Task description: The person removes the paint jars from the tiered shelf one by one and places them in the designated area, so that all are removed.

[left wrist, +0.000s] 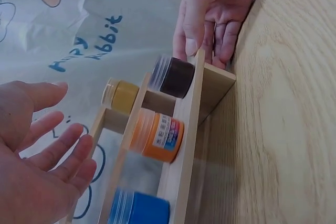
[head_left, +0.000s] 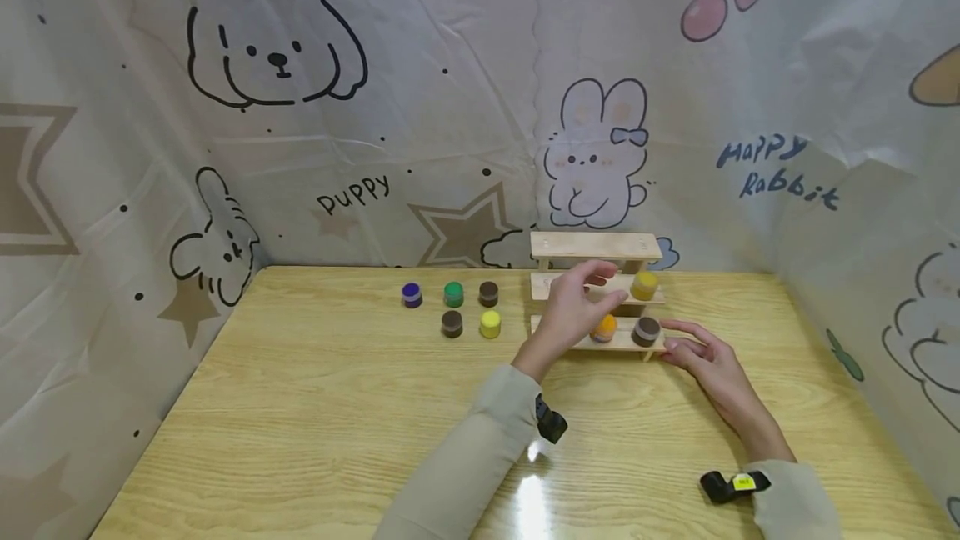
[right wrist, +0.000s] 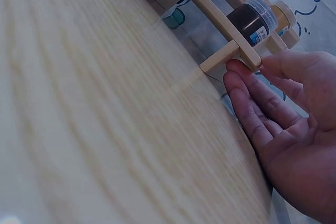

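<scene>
A three-step wooden display rack (head_left: pixel 596 245) stands toward the back right of the table. My left hand (head_left: pixel 573 307) hovers in front of its middle step, fingers loosely bent and nothing between them. At the right end of the lowest step, my right hand (right wrist: pixel 289 103) pinches the board's corner between thumb and fingers. That step bears a dark brown paint jar (left wrist: pixel 176 77), an orange paint jar (left wrist: pixel 160 136) and a blue paint jar (left wrist: pixel 142 208), which the left hand hides in the head view. One ochre-yellow paint jar (head_left: pixel 644 285) sits at the right of the middle step.
Left of the rack, several paint jars stand on the wooden table (head_left: pixel 337 423): purple (head_left: pixel 412 295), green (head_left: pixel 453 294), bright yellow (head_left: pixel 490 324) and two dark ones, including a front one (head_left: pixel 452 324). A printed curtain (head_left: pixel 450 107) hangs behind and along both sides.
</scene>
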The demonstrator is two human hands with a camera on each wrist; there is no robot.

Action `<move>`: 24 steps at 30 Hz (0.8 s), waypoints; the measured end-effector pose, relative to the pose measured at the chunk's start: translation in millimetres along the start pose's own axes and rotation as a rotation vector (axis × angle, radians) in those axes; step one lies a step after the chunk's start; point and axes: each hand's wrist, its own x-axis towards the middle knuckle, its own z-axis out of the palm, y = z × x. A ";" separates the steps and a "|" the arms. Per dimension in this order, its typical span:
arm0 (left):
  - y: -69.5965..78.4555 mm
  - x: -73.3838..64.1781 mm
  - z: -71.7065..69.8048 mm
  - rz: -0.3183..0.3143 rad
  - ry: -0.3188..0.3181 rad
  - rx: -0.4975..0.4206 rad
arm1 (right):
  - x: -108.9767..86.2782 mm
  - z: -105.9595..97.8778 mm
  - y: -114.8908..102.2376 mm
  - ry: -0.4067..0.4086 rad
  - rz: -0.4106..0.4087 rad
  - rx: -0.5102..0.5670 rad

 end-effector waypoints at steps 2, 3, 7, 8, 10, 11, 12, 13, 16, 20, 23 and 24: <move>1.2 4.8 4.0 -0.005 0.001 0.008 | 1.0 -0.3 0.6 -0.007 -0.017 0.013; 2.1 6.8 5.8 -0.012 0.001 0.013 | 1.3 -0.5 0.9 -0.012 -0.026 0.023; 3.7 14.0 13.4 -0.049 -0.014 0.043 | 2.3 -1.6 2.2 -0.023 -0.048 0.049; 3.6 15.3 15.2 -0.058 -0.020 0.049 | 2.2 -1.8 2.2 -0.022 -0.046 0.048; 2.7 17.9 19.1 -0.076 -0.030 0.057 | 1.8 -2.1 2.1 -0.019 -0.034 0.032; 2.1 19.1 20.9 -0.085 -0.035 0.058 | 1.7 -2.1 2.0 -0.017 -0.027 0.019; 1.4 20.2 22.8 -0.092 -0.038 0.057 | 1.5 -2.1 1.8 -0.015 -0.020 0.005; 1.2 21.1 24.5 -0.096 -0.041 0.060 | 1.2 -2.1 1.7 -0.013 -0.014 -0.009; -0.7 24.6 30.2 -0.097 -0.044 0.074 | 0.6 -2.0 1.7 -0.009 -0.008 -0.029; -2.4 28.6 37.3 -0.096 -0.036 0.112 | 1.3 -1.4 2.5 -0.010 -0.032 0.016; -3.2 30.5 41.7 -0.111 -0.034 0.153 | 2.2 -0.9 2.8 -0.012 -0.048 0.045; -3.4 31.1 43.1 -0.117 -0.032 0.166 | 2.3 -1.0 2.8 -0.011 -0.050 0.046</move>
